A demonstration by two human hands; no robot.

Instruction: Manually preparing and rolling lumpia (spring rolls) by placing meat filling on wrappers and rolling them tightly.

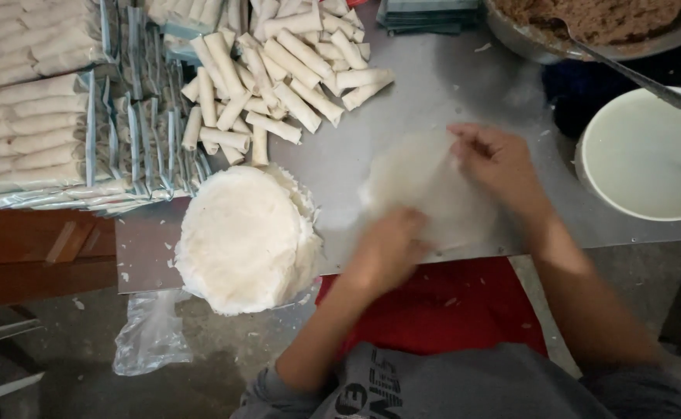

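A grey metal table (449, 85) fills most of the view, its near edge running in front of the person, who sits behind it in a grey top over a red cloth (441, 302). On the far left lie flat packs of rolled spring rolls (30, 132) in clear wrapping, stacked in rows. Just right of them, toward the far middle, a loose heap of finished pale rolls (278, 77) spreads across the table. At the near left edge sits a round stack of thin white wrappers (243, 240), partly overhanging the table, with a crumpled clear plastic bag (150, 334) below it on the floor. At the far right a metal bowl of brown filling (596, 19) holds a spoon (627, 74), and near it, on the right, stands a white bowl (643, 155) of pale liquid.

Between the stack and the white bowl, a single thin wrapper sheet (426, 190) lies flat on the table in front of the person. The right hand (496, 159) pinches the sheet's far right edge with curled fingers. The left hand (391, 248) rests on the sheet's near edge; it is blurred, so I cannot tell whether it grips or only presses.
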